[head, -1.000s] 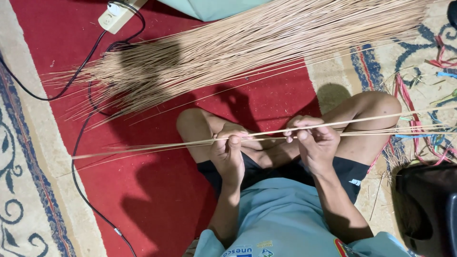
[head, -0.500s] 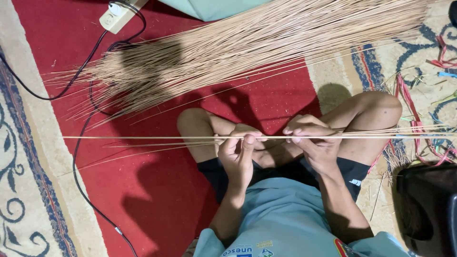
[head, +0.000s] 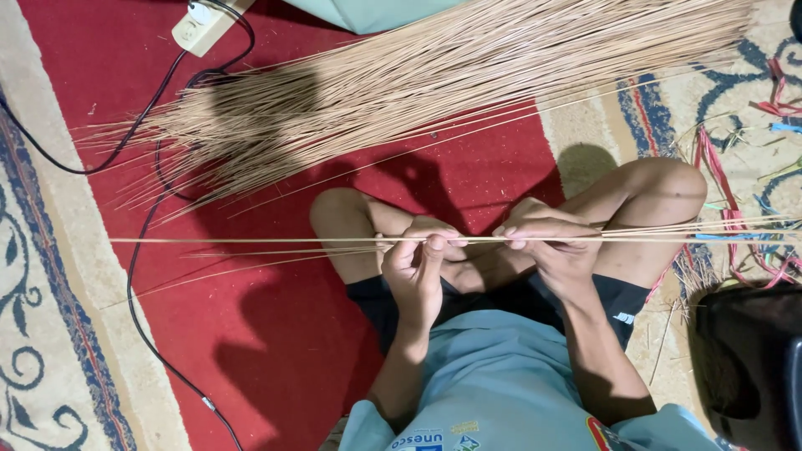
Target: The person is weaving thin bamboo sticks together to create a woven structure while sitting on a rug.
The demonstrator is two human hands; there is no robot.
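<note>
Thin sticks (head: 276, 241), pinched by left hand (head: 418, 267), right hand (head: 547, 246)

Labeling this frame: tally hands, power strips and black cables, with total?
Hands: 2, left hand and right hand, both pinching thin sticks
Power strip: 1
Black cables: 2
Total: 5

The person sits cross-legged, both forearms reaching forward over the lap. The left hand (head: 418, 267) is raised with its fingers curled and thumb and fingertips pinched together. The right hand (head: 547, 246) sits just beside it, knuckles up, fingers bent and closed in a similar pinch.
</note>
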